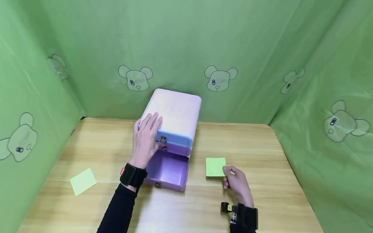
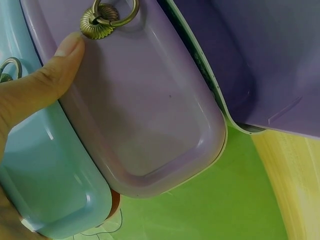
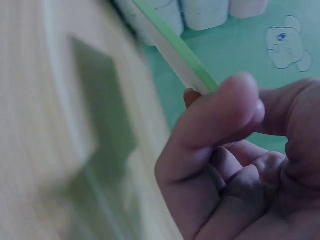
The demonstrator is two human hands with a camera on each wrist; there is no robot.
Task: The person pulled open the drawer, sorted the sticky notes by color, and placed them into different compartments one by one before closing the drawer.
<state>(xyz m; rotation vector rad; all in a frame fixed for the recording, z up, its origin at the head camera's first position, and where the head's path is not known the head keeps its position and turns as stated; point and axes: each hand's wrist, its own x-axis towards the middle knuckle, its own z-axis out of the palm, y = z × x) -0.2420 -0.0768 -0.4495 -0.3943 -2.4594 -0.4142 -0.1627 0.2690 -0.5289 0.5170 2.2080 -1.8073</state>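
Observation:
A small drawer cabinet (image 1: 174,105) with a pale pink top stands at the back middle of the table. Its blue top drawer (image 2: 55,165) and purple middle drawer (image 2: 145,115) are in, while the purple bottom drawer (image 1: 168,166) is pulled out and holds nothing visible. My left hand (image 1: 145,139) rests on the cabinet's front left corner, fingers stretched over the top. The left thumb (image 2: 55,65) touches the middle drawer's front beside its brass ring pull (image 2: 102,20). My right hand (image 1: 237,182) pinches a green sticky note pad (image 1: 214,167) at its near right corner, above the table.
A single pale green note (image 1: 83,182) lies on the wooden table (image 1: 274,191) at the left. Green curtains (image 1: 184,35) with bear faces enclose the back and both sides, with the back curtain close behind the cabinet.

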